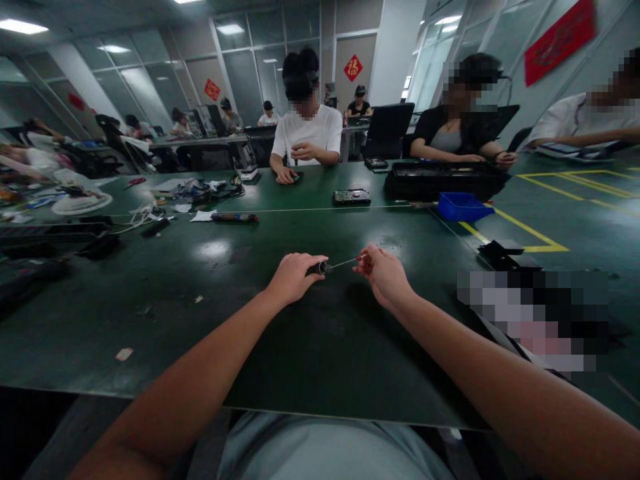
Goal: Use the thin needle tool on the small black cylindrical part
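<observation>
Dark green mat [310, 347], glossy, bare under the forearms near the table's front edge. Left hand [293, 277] curled shut around a small dark handle [320, 268], knuckles low over the mat, possibly resting on it. Thin metal shaft [343, 263] running from the handle toward the right hand [383, 273], held just above the mat between the two hands. Right hand's fingertips [363, 260] pinched at the shaft's far end; whatever sits in that pinch too small to make out.

Risks, as judged from here:
- Slip of the pinch: tip end fine, hold light; a small part could drop onto the dark mat and vanish among scattered crumbs and specks.
- Bending of the shaft if the two hands pull off-axis.
- Jab to the right fingertips if the left hand pushes forward.
- Black case [505, 255] just beside the right wrist: liable to get knocked by an elbow swing.

Farther out: a paper scrap [124, 354] at left, blue bin [463, 207] past the right hand, a circuit board [353, 197] mid-table, a dark pen-shaped tool [235, 217] and tangled cables to the left. Across the table, seated people in headsets, own hands busy, well apart from the shaft.
</observation>
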Tool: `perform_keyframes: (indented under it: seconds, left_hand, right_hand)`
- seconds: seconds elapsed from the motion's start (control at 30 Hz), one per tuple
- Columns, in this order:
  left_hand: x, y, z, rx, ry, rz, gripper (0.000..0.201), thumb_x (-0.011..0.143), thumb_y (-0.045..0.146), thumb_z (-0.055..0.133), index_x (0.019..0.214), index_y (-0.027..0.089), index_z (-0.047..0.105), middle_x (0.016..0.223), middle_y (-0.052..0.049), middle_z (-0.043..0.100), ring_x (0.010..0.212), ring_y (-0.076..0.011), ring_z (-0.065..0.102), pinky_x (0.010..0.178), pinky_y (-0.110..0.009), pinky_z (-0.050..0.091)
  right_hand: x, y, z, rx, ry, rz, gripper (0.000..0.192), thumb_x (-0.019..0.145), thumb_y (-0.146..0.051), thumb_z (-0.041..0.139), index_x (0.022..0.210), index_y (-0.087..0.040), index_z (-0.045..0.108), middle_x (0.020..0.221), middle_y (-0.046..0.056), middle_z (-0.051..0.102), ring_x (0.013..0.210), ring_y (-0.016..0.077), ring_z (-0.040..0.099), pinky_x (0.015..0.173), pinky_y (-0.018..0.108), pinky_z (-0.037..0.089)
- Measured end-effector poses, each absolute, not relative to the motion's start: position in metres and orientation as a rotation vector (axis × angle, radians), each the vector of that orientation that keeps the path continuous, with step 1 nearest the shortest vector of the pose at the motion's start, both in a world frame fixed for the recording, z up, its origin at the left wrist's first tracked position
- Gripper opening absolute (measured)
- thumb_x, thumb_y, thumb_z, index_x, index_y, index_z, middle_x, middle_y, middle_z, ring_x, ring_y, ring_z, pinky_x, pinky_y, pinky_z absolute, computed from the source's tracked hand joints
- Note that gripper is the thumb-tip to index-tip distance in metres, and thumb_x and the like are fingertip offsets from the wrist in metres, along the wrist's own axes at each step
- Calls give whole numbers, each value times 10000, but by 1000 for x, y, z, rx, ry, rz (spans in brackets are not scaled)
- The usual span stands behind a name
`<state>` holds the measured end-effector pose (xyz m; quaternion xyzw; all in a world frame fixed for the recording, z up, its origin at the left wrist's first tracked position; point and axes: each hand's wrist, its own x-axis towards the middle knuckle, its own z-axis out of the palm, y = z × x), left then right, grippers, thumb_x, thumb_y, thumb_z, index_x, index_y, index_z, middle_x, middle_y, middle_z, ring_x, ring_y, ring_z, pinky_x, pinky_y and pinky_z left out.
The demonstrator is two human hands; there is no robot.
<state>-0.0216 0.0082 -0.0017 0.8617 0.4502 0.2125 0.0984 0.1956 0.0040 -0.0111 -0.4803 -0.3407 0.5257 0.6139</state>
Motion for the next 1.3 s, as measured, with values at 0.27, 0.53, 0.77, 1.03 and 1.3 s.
perform_keyframes:
  seconds: [0.27, 0.53, 0.77, 1.03, 1.3]
  left_hand:
    - [-21, 5, -1, 2369, 1392, 671, 306, 903, 283, 656, 1204, 227, 646, 1153, -63, 674, 1062, -242, 607, 947, -407, 464]
    - [-13, 3, 14, 2029, 1404, 751, 354, 964, 315, 508, 1295, 191, 518, 1156, -93, 655, 1010, -225, 627, 881, -370, 501]
    - [13, 3, 12, 2253, 1320, 425, 288, 919, 441, 579, 1061, 196, 628, 1033, -80, 685, 915, -239, 647, 747, -340, 503]
    - [37, 11, 4, 2627, 1312, 152, 304, 934, 402, 571, 1158, 211, 649, 1092, -128, 657, 971, -305, 654, 779, -391, 513]
    - [11, 25, 8, 2354, 1343, 480, 212, 907, 367, 585, 1035, 208, 640, 945, -53, 687, 844, -224, 640, 725, -340, 484]
  right_hand:
    - [198, 4, -14, -1150, -862, 1047, 234, 885, -450, 594, 793, -238, 622, 746, 28, 639, 659, 171, 595, 616, 326, 543]
    - [206, 0, -2, -1049, -862, 934, 259, 897, -505, 572, 850, -253, 608, 802, 20, 645, 693, 173, 605, 648, 329, 536]
    - [203, -10, 11, -1012, -891, 866, 266, 891, -509, 581, 866, -246, 599, 796, 6, 631, 688, 151, 591, 672, 303, 510]
    - [204, -9, 9, -1005, -932, 843, 285, 880, -535, 582, 861, -252, 602, 789, 2, 633, 679, 155, 587, 671, 314, 501]
    - [204, -9, 9, -997, -939, 866, 246, 899, -485, 571, 860, -245, 612, 808, 8, 643, 697, 153, 594, 685, 315, 499]
